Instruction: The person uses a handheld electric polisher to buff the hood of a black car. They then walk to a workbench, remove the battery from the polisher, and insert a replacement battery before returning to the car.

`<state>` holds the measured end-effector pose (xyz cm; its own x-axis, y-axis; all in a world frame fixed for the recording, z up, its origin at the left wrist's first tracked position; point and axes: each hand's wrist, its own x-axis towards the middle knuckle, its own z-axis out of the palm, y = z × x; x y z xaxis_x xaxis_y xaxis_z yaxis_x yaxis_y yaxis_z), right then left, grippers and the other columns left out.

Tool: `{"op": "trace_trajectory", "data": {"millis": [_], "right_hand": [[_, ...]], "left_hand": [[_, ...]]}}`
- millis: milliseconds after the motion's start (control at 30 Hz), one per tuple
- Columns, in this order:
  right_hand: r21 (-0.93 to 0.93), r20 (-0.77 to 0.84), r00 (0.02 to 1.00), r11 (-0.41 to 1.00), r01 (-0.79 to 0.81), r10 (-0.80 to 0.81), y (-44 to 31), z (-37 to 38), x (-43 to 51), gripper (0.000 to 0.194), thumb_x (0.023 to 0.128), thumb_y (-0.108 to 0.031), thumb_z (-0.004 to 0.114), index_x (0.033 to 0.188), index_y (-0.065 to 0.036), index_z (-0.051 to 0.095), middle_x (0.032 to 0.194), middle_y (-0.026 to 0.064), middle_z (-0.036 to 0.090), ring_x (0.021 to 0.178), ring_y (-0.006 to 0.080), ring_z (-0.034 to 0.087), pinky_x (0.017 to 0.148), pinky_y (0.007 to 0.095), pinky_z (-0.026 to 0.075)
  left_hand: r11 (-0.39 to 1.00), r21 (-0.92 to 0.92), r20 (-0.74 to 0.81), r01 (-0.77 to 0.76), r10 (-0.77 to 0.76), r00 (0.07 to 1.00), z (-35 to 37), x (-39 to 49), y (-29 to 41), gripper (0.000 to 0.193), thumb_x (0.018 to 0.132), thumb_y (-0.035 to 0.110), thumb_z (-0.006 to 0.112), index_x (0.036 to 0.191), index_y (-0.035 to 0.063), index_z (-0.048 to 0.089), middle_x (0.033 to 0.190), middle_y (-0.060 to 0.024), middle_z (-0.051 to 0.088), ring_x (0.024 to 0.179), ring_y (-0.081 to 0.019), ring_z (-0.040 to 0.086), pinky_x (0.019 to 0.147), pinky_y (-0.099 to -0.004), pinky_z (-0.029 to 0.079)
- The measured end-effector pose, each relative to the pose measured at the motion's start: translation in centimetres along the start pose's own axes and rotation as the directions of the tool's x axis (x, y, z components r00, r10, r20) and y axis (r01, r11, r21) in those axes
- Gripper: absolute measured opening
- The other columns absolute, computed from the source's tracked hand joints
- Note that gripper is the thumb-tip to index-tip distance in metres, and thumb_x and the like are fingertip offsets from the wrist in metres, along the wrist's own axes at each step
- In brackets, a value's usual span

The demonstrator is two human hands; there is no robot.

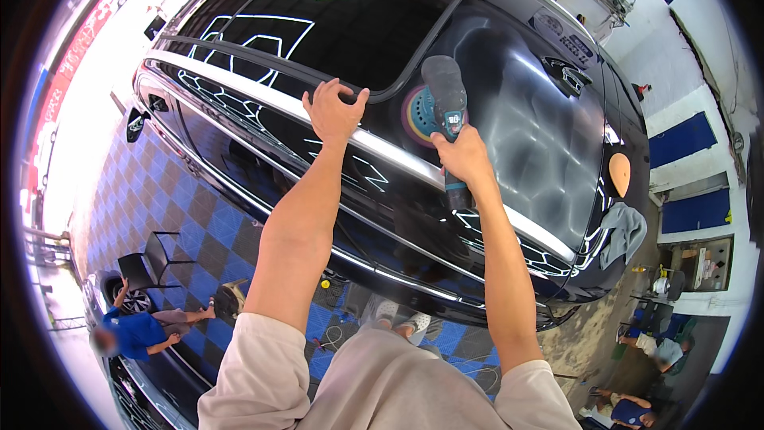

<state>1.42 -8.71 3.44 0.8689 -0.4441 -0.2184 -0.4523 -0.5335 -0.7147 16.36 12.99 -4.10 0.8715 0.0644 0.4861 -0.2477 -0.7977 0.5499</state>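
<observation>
My right hand (464, 154) is closed around the handle of a teal and black cordless polisher (444, 92). The polisher's round pad rests on or just over the glossy dark roof panel (537, 149), beside the corner of the glass sunroof (370, 24). Smeary, hazy reflections cover the panel. My left hand (337, 110) holds nothing; its fingers are apart and curved, over the silver roof rail (397, 160) near the sunroof's edge.
A tan teardrop-shaped object (619, 175) and a grey cloth (624, 233) lie at the car's right end. A person (140, 331) is by another car at lower left, near a black chair (149, 263). Two people sit at lower right. A cable (340, 334) lies on the tiled floor.
</observation>
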Motion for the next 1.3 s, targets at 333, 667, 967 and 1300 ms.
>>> {"op": "trace_trajectory", "data": {"millis": [333, 667, 967, 1300], "right_hand": [[0.104, 0.072, 0.994, 0.991, -0.089, 0.082, -1.4, -3.6, 1.6, 0.034, 0.093, -0.027, 0.070, 0.088, 0.006, 0.062, 0.069, 0.0120, 0.067, 0.056, 0.0224, 0.069, 0.056, 0.0382, 0.056], [0.147, 0.065, 0.994, 0.984, -0.096, 0.088, -1.4, -5.3, 4.1, 0.032, 0.093, -0.025, 0.072, 0.094, 0.005, 0.060, 0.067, 0.0101, 0.065, 0.051, 0.0202, 0.065, 0.049, 0.0361, 0.052], [0.151, 0.040, 0.993, 0.982, -0.116, 0.111, -1.3, -7.2, 6.4, 0.030, 0.092, -0.024, 0.071, 0.088, 0.006, 0.065, 0.067, 0.0105, 0.066, 0.053, 0.0208, 0.068, 0.051, 0.0359, 0.054], [0.165, 0.029, 0.991, 0.977, -0.134, 0.130, -1.5, -8.1, 8.9, 0.028, 0.090, -0.022, 0.071, 0.088, 0.005, 0.066, 0.067, 0.0107, 0.066, 0.052, 0.0213, 0.067, 0.051, 0.0364, 0.054]], "left_hand": [[0.999, 0.033, 0.035, 0.018, -0.020, 0.999, -0.3, -0.2, 0.8, 0.035, 0.081, 0.047, 0.082, 0.081, 0.0135, 0.074, 0.130, -0.0088, 0.071, 0.133, -0.0251, 0.057, 0.124, -0.0540, 0.020], [0.999, 0.037, 0.019, 0.006, -0.007, 1.000, -0.1, -0.3, 0.8, 0.035, 0.081, 0.047, 0.082, 0.082, 0.0132, 0.073, 0.129, -0.0093, 0.071, 0.132, -0.0262, 0.058, 0.123, -0.0550, 0.021], [1.000, 0.030, 0.026, 0.008, -0.009, 1.000, -0.1, -0.2, 1.1, 0.035, 0.081, 0.047, 0.082, 0.082, 0.0128, 0.073, 0.128, -0.0094, 0.072, 0.132, -0.0261, 0.058, 0.123, -0.0551, 0.021], [1.000, 0.009, 0.030, 0.012, -0.013, 0.999, 0.1, -0.2, 1.1, 0.034, 0.081, 0.046, 0.082, 0.080, 0.0132, 0.073, 0.128, -0.0094, 0.071, 0.132, -0.0261, 0.058, 0.123, -0.0549, 0.021]]}}
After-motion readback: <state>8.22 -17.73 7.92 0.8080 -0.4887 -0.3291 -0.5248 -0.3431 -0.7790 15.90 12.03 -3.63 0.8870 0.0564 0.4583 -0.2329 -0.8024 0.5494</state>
